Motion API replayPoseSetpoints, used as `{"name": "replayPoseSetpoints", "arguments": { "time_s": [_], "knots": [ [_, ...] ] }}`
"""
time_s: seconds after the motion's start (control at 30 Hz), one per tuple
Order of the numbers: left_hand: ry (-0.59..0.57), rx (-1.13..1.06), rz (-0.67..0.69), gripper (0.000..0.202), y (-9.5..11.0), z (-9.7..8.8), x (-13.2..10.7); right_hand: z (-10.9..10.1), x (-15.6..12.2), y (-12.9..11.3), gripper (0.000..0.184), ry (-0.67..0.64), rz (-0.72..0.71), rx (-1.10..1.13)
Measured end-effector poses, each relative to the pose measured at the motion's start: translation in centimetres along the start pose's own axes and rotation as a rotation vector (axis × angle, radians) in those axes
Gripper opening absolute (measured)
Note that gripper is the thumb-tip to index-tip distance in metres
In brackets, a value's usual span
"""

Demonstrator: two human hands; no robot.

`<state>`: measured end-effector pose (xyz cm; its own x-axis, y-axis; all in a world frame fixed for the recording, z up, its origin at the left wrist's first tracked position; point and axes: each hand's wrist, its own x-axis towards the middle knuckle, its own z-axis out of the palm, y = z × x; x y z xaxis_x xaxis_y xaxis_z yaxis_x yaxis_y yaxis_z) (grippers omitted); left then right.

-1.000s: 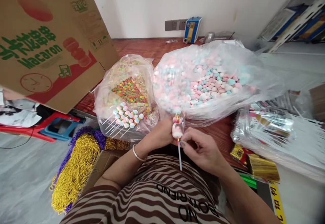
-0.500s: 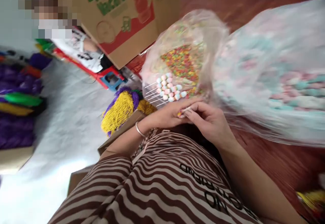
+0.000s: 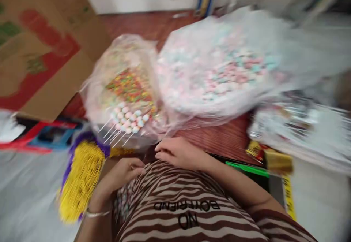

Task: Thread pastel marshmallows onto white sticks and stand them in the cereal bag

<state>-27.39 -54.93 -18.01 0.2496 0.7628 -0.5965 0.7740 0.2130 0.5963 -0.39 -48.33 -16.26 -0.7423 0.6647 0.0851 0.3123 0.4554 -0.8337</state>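
My left hand (image 3: 123,174), with a bracelet (image 3: 97,213) on its wrist, is in front of my striped shirt (image 3: 175,201). Its fingers curl in towards the thumb; blur hides what they hold, if anything. To its right, my right hand (image 3: 182,154) hangs with loosely bent fingers apart and nothing visible in them. Just beyond both hands, several marshmallow sticks (image 3: 130,118), pink, white and pale blue, lie on a clear plastic bag (image 3: 95,88). Small red, yellow and green candies (image 3: 127,86) show inside that bag.
Beside it, a large clear bag of pastel marshmallows (image 3: 236,70) rests on the reddish wooden surface (image 3: 219,134). A printed cardboard box (image 3: 63,84) stands at the left. Yellow and purple netting (image 3: 82,178) is near my left arm. Plastic packaging (image 3: 309,125) lies at right.
My view has swung right, and the cardboard box has shifted left in it. My hands, earlier together over a small white-wrapped colourful thing, are now apart. The small thing is no longer visible.
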Motion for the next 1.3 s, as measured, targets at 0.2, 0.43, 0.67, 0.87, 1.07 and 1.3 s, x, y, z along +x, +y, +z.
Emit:
{"name": "replayPoseSetpoints", "arguments": {
  "time_s": [0.2,0.43,0.67,0.87,1.07,1.3],
  "knots": [
    [-0.394,0.107,0.467,0.041,12.5,-1.5,7.8,-4.7,-8.3,-1.2,0.014,0.220,0.249,-0.202],
    [-0.578,0.241,0.714,0.052,17.6,2.7,12.7,-15.1,-19.5,-1.3,0.022,0.757,0.535,-0.486],
    [-0.533,0.254,0.627,0.052,16.0,3.3,13.1,-23.1,-21.0,6.5,0.019,0.284,1.095,-0.690],
    [-0.456,0.210,0.503,0.049,14.4,3.0,12.9,-20.8,-20.9,9.1,0.020,0.123,1.130,-0.720],
    [-0.447,0.229,0.525,0.047,15.3,3.5,13.1,-21.2,-20.9,8.5,0.020,0.127,1.206,-0.732],
    [-0.415,0.244,0.549,0.046,15.5,3.9,12.8,-23.1,-16.6,10.7,0.034,0.295,1.109,-0.736]
  ]
}}
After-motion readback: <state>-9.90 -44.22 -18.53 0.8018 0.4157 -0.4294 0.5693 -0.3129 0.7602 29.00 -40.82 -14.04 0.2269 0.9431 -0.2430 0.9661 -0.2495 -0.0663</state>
